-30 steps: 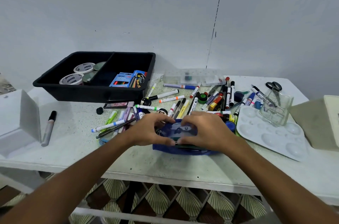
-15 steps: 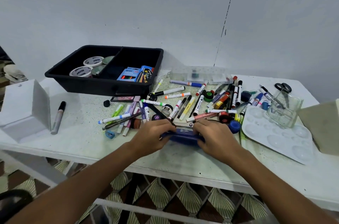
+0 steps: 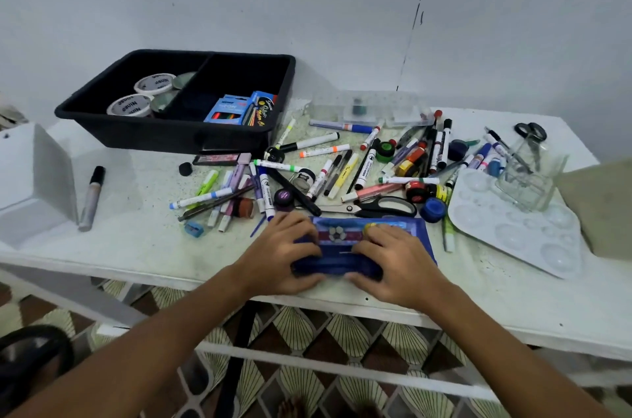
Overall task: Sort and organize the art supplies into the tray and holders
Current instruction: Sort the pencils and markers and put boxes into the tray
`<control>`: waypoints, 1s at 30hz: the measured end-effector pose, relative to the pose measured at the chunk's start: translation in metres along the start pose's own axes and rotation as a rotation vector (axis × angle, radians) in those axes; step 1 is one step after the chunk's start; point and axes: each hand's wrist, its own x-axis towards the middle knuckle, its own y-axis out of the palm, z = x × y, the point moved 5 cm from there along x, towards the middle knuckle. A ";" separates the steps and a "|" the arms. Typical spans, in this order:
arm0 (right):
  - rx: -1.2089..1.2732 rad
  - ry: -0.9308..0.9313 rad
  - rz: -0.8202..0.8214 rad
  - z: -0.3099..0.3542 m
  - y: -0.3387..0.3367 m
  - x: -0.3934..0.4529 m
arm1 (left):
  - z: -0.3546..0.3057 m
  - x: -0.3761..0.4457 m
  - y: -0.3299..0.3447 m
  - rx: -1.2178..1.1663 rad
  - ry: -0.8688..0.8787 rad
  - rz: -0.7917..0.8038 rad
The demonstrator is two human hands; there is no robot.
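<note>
A blue pencil pouch [image 3: 342, 239] with a football print lies near the table's front edge. My left hand [image 3: 284, 257] grips its left end and my right hand [image 3: 393, 263] grips its right end, fingers curled over the top and thumbs under the near side. Behind it spreads a heap of markers and pens [image 3: 342, 164], small paint pots and black-handled scissors [image 3: 376, 207]. The black two-part tray [image 3: 136, 133] at the back left holds tape rolls [image 3: 140, 98] on the left and marker packs [image 3: 239, 109] on the right.
A white paint palette [image 3: 519, 239] and a clear glass holder [image 3: 526, 181] sit at the right, with small scissors [image 3: 531, 132] behind. A clear plastic case [image 3: 369, 106] is by the wall. A white box [image 3: 30, 178] and a grey marker [image 3: 91, 198] lie left.
Both hands have drawn the pouch toward the table's front edge and laid it flatter. The large scissors behind it have come into view. The camera has tilted down.
</note>
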 end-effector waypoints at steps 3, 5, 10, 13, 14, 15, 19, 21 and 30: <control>0.039 0.001 0.007 -0.003 -0.011 0.009 | 0.000 0.001 0.000 0.001 -0.011 0.026; -0.003 -0.006 0.036 -0.006 -0.014 0.014 | 0.000 0.001 0.000 0.003 -0.029 0.036; -0.038 -0.003 0.121 -0.016 -0.008 0.015 | -0.004 0.003 -0.003 -0.004 -0.054 0.011; -0.019 0.018 0.135 -0.020 -0.009 0.018 | -0.005 0.002 -0.003 0.016 -0.075 0.006; -0.020 0.031 0.136 -0.022 -0.010 0.019 | -0.004 0.001 -0.003 0.028 -0.086 0.012; -0.022 0.044 0.140 -0.024 -0.011 0.021 | -0.004 0.001 -0.003 0.040 -0.097 0.018; -0.025 0.048 0.196 -0.028 -0.008 0.028 | -0.003 0.000 -0.002 0.074 -0.138 0.056; -0.009 0.047 0.258 -0.031 -0.005 0.031 | -0.004 -0.001 -0.002 0.081 -0.159 0.070; 0.098 -0.032 0.289 -0.034 -0.007 0.042 | -0.011 -0.002 -0.004 0.097 -0.210 0.068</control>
